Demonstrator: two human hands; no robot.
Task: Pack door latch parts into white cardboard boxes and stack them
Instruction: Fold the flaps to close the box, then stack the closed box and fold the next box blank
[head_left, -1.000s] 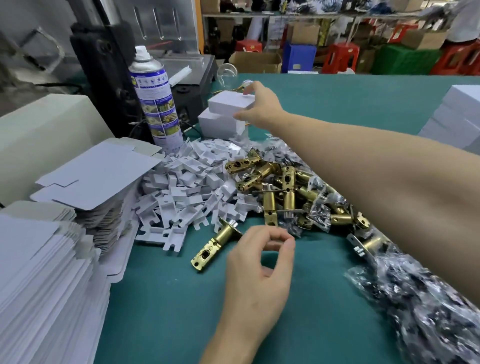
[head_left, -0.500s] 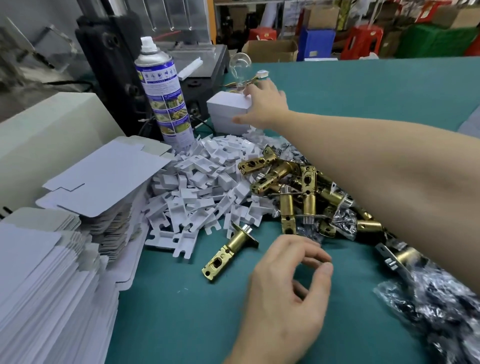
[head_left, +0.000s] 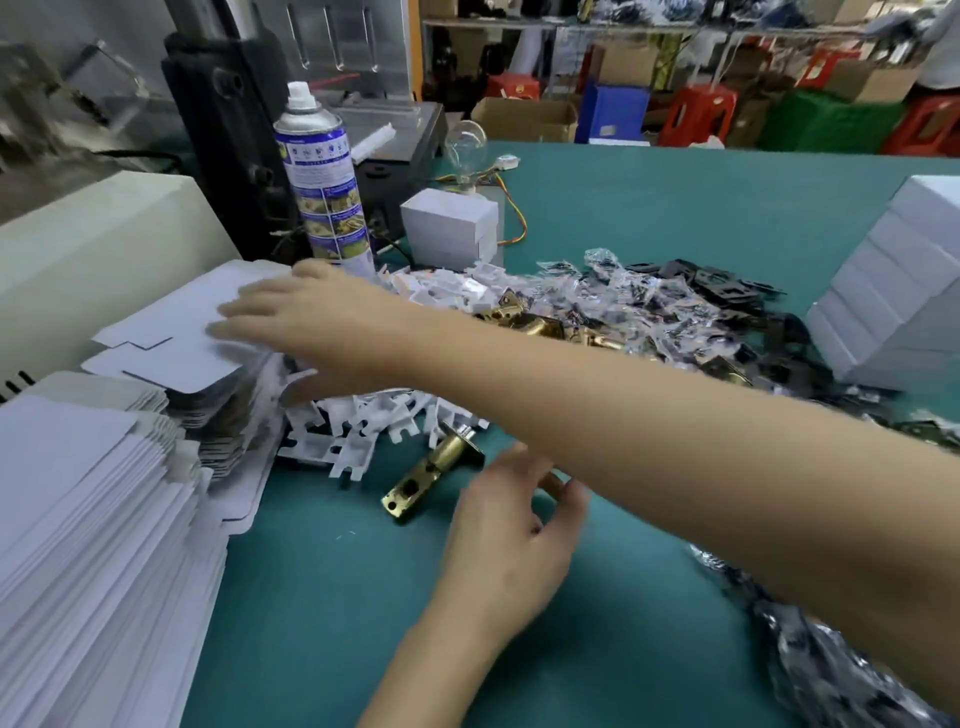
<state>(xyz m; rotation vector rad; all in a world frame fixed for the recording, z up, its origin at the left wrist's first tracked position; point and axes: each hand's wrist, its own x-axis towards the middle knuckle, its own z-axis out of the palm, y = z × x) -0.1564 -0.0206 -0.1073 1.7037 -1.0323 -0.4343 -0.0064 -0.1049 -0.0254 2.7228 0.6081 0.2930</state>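
Observation:
My right hand (head_left: 317, 325) reaches across to the left, its straight fingers lying on the top flat white box blank (head_left: 171, 332) of a fanned stack; motion blur hides whether the thumb pinches it. My left hand (head_left: 514, 540) hovers low over the green table (head_left: 337, 623) with loosely curled fingers that hold nothing I can see. Just left of it lies a single brass door latch (head_left: 431, 473). More brass latches (head_left: 540, 327) are piled behind my right forearm. Two closed white boxes (head_left: 449, 228) are stacked at the back.
White plastic inserts (head_left: 363, 415) lie heaped between the blanks and the latches. A tall pile of blanks (head_left: 78, 519) fills the lower left. A spray can (head_left: 322, 176) and black machine (head_left: 228, 130) stand behind. Bagged black parts (head_left: 649, 301) and stacked boxes (head_left: 893, 291) lie right.
My right hand has left the stacked white boxes at the back and swung left onto the flat box blanks. My left hand stays near the single brass latch.

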